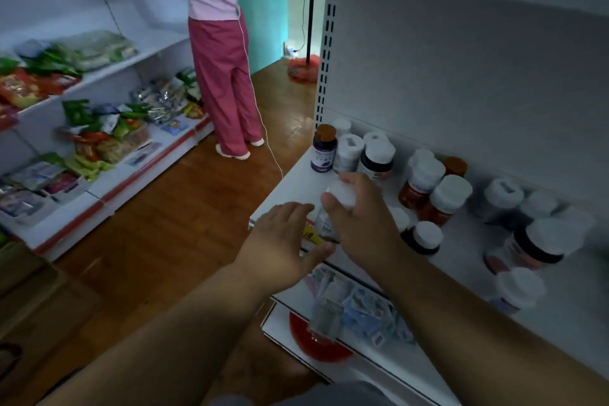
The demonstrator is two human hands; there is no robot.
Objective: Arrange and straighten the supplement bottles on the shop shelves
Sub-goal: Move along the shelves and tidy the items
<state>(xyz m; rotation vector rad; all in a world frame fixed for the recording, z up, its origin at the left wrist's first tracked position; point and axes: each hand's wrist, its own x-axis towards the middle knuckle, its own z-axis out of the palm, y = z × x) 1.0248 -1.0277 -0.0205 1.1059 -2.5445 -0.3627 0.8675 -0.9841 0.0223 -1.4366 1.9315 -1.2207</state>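
My right hand (pixel 359 217) grips the white cap of a clear supplement bottle (pixel 326 224) standing near the front edge of the white shelf (pixel 290 188). Just left of that bottle hovers my left hand (pixel 283 241), fingers spread and relaxed, thumb near the bottle's base. Behind them a cluster of white-capped bottles (pixel 349 152) stands at the shelf's left end, with a brown-capped bottle (pixel 324 148) beside it. Amber bottles (pixel 438 194) stand in the middle. More white-capped bottles (pixel 540 244) fill the right side, some tilted.
A person in pink trousers (pixel 227 89) stands in the aisle at the opposite shelving (pixel 108 128), which holds snack packets. A lower shelf (pixel 359 310) below my hands carries blister packs and a red item. A fan stand (pixel 308 16) is at the aisle's far end. Wooden floor lies between.
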